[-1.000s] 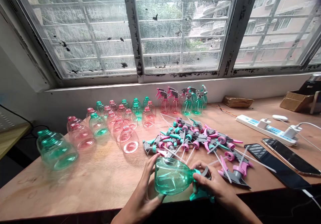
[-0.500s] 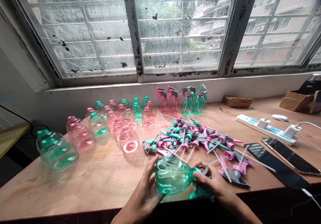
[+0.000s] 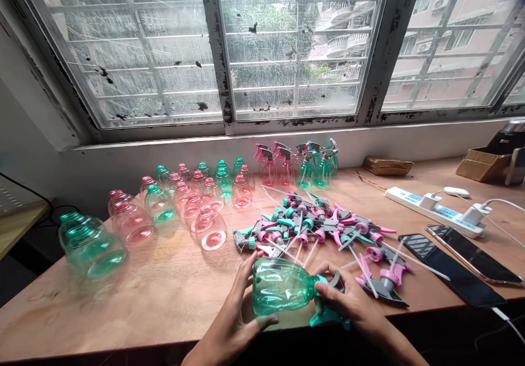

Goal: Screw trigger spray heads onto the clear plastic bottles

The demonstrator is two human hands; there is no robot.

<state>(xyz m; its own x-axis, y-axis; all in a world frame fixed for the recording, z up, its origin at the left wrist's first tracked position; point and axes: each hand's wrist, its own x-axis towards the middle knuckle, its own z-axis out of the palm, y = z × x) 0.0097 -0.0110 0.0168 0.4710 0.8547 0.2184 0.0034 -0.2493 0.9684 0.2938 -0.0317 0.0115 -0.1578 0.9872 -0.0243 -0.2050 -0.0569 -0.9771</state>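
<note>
A clear green spray bottle (image 3: 282, 286) lies on its side in the air at the table's front edge, its base to the left. My left hand (image 3: 241, 300) cups the base, fingertips at its upper edge and thumb below. My right hand (image 3: 348, 297) is closed round the neck end, pinching the turquoise collar of a spray head (image 3: 326, 314). The grey and turquoise trigger part hangs partly hidden beneath that hand. Just beyond lies a heap of pink, turquoise and grey spray heads (image 3: 303, 221) with white dip tubes.
Open pink bottles (image 3: 210, 229) and green bottles (image 3: 96, 251) stand to the left. Several bottles with spray heads (image 3: 305, 172) stand by the wall. At right are a power strip (image 3: 435, 210), two phones (image 3: 451, 273), (image 3: 476, 251) and a cardboard box (image 3: 476, 163).
My left thumb has moved away from the bottle's side and now stretches out below it. The bottle has turned and shifted slightly left; my right hand keeps its hold on the collar.
</note>
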